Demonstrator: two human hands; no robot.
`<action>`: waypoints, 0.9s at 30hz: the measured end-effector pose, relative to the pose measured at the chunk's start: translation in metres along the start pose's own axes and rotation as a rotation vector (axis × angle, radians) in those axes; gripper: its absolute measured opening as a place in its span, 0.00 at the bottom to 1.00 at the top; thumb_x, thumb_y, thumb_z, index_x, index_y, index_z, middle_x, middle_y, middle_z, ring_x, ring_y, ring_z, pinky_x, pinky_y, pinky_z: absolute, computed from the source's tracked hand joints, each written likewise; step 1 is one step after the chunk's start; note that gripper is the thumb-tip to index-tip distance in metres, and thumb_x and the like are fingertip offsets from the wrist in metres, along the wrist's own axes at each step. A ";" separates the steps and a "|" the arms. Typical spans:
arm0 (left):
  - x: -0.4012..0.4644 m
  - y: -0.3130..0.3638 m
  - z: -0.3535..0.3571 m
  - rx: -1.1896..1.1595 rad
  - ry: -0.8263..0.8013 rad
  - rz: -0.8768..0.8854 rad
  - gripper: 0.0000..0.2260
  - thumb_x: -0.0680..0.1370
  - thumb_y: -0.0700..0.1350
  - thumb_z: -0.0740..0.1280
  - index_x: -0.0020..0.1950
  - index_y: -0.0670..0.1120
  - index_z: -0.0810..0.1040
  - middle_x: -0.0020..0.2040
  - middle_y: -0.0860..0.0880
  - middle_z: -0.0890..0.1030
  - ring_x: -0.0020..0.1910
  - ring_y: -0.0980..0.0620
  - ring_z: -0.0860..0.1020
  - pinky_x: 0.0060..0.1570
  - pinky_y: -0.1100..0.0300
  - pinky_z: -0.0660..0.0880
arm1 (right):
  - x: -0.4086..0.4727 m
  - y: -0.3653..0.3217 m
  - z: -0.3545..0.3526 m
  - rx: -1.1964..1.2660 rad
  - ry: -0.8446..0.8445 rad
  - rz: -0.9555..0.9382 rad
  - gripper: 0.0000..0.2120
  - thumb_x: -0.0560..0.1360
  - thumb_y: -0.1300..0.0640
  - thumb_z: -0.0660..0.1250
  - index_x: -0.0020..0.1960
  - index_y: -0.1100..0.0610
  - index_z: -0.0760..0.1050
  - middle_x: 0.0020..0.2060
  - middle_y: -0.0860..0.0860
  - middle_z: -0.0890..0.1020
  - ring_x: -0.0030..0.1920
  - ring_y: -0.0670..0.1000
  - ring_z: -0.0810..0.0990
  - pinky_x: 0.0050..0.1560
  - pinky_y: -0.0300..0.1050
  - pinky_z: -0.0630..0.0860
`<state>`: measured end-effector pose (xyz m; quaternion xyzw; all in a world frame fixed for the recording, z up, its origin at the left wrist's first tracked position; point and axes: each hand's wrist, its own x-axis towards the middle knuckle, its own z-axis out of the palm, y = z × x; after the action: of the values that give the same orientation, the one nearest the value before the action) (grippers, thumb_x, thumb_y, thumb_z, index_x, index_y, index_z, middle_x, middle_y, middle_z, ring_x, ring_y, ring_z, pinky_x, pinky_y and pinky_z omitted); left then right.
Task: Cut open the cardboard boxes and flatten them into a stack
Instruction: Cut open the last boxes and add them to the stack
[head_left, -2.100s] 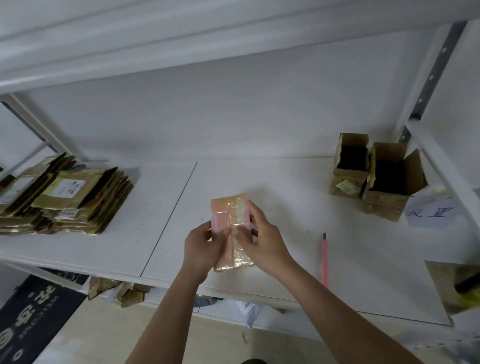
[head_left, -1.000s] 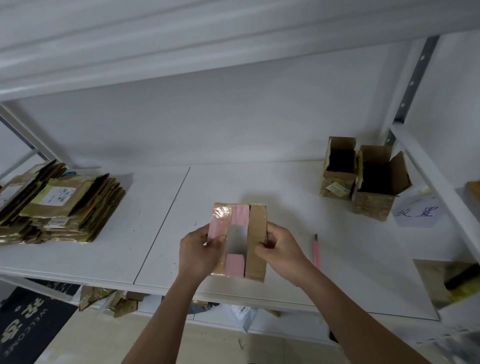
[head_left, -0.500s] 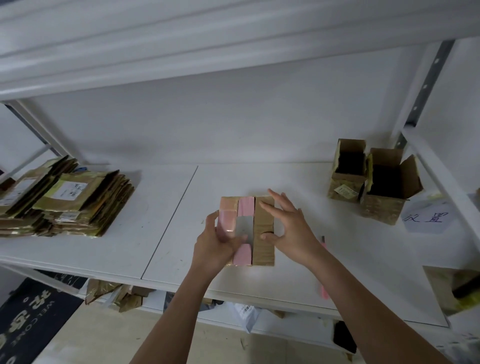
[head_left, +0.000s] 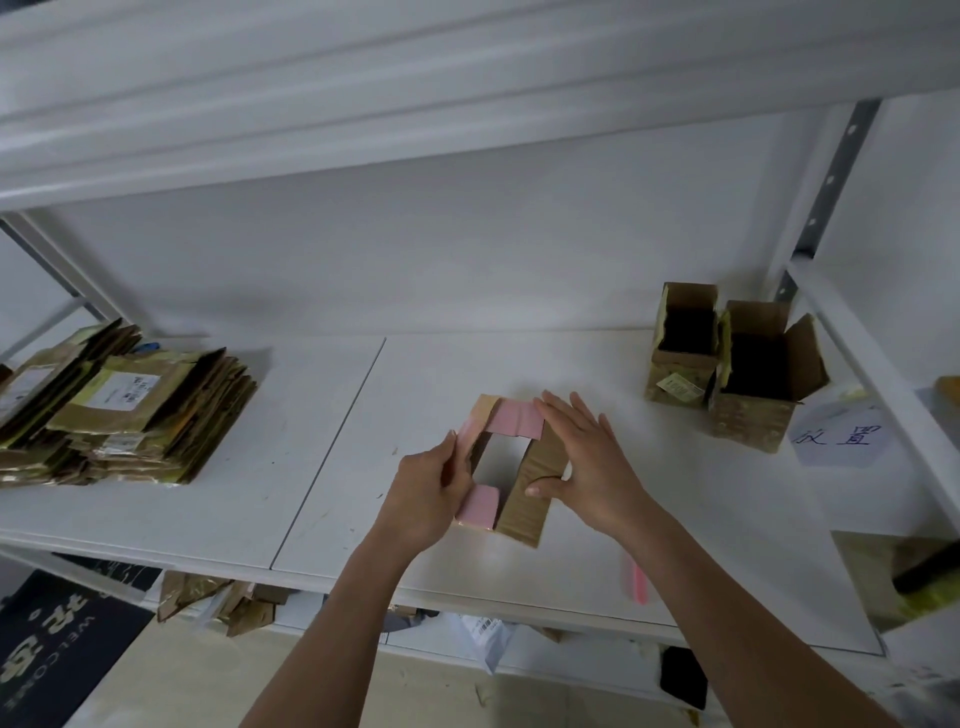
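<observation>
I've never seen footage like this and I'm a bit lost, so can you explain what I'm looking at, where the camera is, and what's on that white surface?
There is no machine here. The camera is worn on a person's head and looks forward and down, so the two bare arms reaching in from below are that person's own.

The left hand grips the left side of a small cardboard box with pink tape, opened at both ends so the white shelf shows through it. The right hand presses its right side with straight fingers.

At the far left lies a stack of flattened boxes. At the right stand two open boxes, touching, beside a paper note. A pink cutter lies partly hidden behind the right forearm.
</observation>
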<state>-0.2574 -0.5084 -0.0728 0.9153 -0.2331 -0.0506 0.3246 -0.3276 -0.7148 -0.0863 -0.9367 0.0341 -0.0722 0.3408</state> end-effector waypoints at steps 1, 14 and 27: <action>0.000 -0.002 -0.001 -0.004 -0.002 0.000 0.09 0.82 0.45 0.61 0.54 0.41 0.76 0.34 0.53 0.76 0.29 0.58 0.70 0.32 0.67 0.67 | 0.000 0.001 0.001 0.015 0.012 0.004 0.46 0.71 0.50 0.76 0.79 0.50 0.51 0.79 0.44 0.52 0.79 0.49 0.43 0.77 0.52 0.40; 0.012 0.002 -0.007 -0.130 0.109 -0.230 0.13 0.74 0.51 0.73 0.54 0.57 0.72 0.40 0.56 0.80 0.37 0.59 0.78 0.33 0.73 0.67 | -0.001 0.003 0.022 0.026 0.153 -0.008 0.27 0.82 0.50 0.61 0.78 0.49 0.57 0.79 0.44 0.52 0.79 0.48 0.47 0.78 0.49 0.49; 0.020 -0.012 -0.011 -0.054 -0.080 -0.236 0.20 0.81 0.47 0.64 0.73 0.50 0.68 0.58 0.47 0.64 0.47 0.52 0.75 0.47 0.58 0.78 | -0.051 0.058 0.042 -0.191 -0.040 0.687 0.27 0.80 0.54 0.61 0.76 0.54 0.57 0.63 0.57 0.68 0.61 0.57 0.74 0.51 0.48 0.78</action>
<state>-0.2317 -0.5029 -0.0705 0.9246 -0.1350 -0.1311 0.3312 -0.3718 -0.7269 -0.1611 -0.8993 0.3472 0.0686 0.2568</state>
